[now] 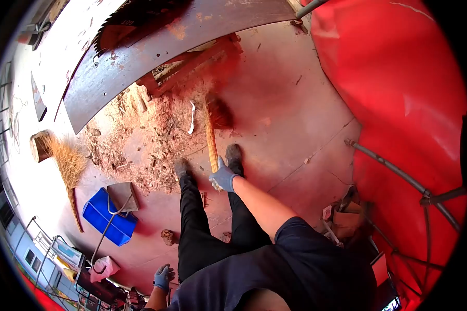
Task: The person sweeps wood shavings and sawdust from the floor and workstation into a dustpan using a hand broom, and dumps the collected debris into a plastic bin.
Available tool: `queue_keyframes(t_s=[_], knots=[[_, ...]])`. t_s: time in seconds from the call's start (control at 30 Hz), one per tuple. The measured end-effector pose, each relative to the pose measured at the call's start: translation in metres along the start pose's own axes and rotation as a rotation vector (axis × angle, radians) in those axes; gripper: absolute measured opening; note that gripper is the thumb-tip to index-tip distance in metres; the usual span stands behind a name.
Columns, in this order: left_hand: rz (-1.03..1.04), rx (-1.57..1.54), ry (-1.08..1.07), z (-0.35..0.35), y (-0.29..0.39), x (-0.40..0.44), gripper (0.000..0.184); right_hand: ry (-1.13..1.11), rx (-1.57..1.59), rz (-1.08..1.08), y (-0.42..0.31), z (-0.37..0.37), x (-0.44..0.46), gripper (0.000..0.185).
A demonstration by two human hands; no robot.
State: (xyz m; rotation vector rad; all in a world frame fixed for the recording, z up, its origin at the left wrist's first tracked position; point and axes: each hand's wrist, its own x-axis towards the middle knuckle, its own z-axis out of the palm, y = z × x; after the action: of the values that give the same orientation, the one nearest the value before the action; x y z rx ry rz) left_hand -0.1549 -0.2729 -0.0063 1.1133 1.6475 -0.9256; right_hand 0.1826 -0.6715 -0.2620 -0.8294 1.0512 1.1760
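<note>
Dark shirt (306, 264), soft, is covering me; straw-coloured shaft (211, 140), ribbed, is slanting over the floor (285, 124), probably handling light and stiff, best held at its near end, where my gloved right hand (223, 177) is clasping it; gloved left hand (163, 277) is hanging slack, gripping nothing visible; flaky wood debris (155, 150) is lying loose; smooth blue tub (109, 217) is lying leftward
</note>
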Motion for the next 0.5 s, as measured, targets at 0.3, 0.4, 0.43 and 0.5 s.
queue_keyframes(t_s=[0.3, 0.4, 0.43, 0.5], knots=[[-0.044, -0.077, -0.024, -0.026, -0.041, 0.031, 0.025, 0.607, -1.269, -0.391, -0.129, -0.04, -0.096, 0.091], [-0.035, -0.125, -0.066, -0.033, -0.055, 0.036, 0.026, 0.601, -1.749, -0.21, -0.183, -0.023, -0.008, 0.073], [-0.041, -0.144, -0.049, -0.038, -0.066, 0.041, 0.026, 0.446, -2.242, -0.098, -0.196, -0.009, 0.023, 0.063], [-0.075, -0.231, -0.07, -0.047, -0.073, 0.04, 0.025, -0.146, -3.138, -0.071, -0.176, 0.03, 0.08, 0.045]])
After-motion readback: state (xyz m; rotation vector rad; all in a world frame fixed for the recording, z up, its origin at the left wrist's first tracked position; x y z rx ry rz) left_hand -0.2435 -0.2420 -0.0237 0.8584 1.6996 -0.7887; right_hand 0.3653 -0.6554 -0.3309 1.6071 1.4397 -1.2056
